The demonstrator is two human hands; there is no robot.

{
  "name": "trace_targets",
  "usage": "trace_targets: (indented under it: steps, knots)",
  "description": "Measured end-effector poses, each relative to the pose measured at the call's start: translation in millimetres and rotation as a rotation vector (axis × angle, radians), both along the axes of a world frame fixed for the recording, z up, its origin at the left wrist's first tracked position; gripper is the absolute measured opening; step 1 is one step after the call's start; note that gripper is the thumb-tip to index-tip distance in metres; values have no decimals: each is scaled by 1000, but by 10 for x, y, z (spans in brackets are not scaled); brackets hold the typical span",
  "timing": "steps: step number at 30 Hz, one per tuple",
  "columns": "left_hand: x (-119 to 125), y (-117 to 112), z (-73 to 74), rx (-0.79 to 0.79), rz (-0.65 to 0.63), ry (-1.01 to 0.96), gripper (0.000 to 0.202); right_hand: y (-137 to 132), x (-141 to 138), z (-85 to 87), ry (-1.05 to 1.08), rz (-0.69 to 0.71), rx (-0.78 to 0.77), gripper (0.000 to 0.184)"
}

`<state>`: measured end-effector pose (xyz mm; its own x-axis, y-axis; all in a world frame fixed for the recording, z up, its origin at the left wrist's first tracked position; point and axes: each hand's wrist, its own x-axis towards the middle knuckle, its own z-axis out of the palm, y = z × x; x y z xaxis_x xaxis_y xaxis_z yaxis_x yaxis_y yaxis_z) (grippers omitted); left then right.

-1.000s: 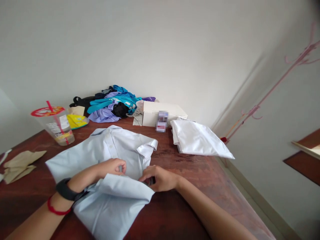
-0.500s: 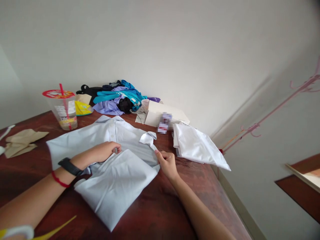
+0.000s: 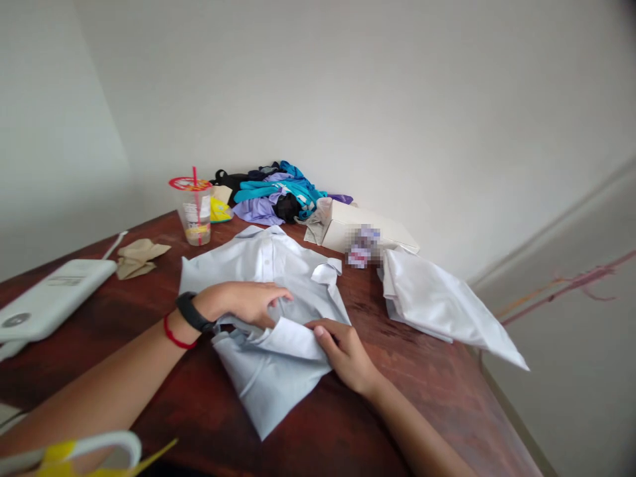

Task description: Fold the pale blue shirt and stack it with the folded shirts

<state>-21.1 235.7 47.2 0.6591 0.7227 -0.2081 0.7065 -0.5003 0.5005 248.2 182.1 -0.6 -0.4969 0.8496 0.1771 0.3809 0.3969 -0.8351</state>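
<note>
You are working on a pale blue shirt (image 3: 268, 265) that is lying on the dark wooden bench (image 3: 407, 371), its collar pointing toward the wall and its lower part folded up over itself. Your left hand (image 3: 246, 303) is lying flat on the middle of the shirt, fingers stretched out and pressing the cloth down. Your right hand (image 3: 346, 354) is resting at the shirt's right edge, thumb and fingers pinching a folded flap of the fabric. A black watch (image 3: 191, 312) and a red string (image 3: 173, 333) are sitting on your left wrist.

Just to the right of the shirt a folded white garment (image 3: 442, 301) is lying, with a white box (image 3: 368, 232) behind it. A heap of coloured clothes (image 3: 278, 192) is piled against the wall, and a plastic cup (image 3: 195, 211) with a red straw is standing beside it. A crumpled brown paper (image 3: 139, 255) and a white device (image 3: 50, 298) are lying well to the left.
</note>
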Motion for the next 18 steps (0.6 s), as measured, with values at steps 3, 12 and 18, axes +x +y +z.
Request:
trace_targets:
  steps: [3, 12, 18]
  knots:
    - [85, -53, -68, -11, -101, 31, 92, -22, 24, 56, 36, 52, -206, 61]
    - [211, 21, -347, -23, -92, 130, 99, -91, 16, 147, -46, -27, -348, 74]
    - [241, -4, -272, -35, -96, 225, 96, -78, 41, 246, -11, -12, -464, 67]
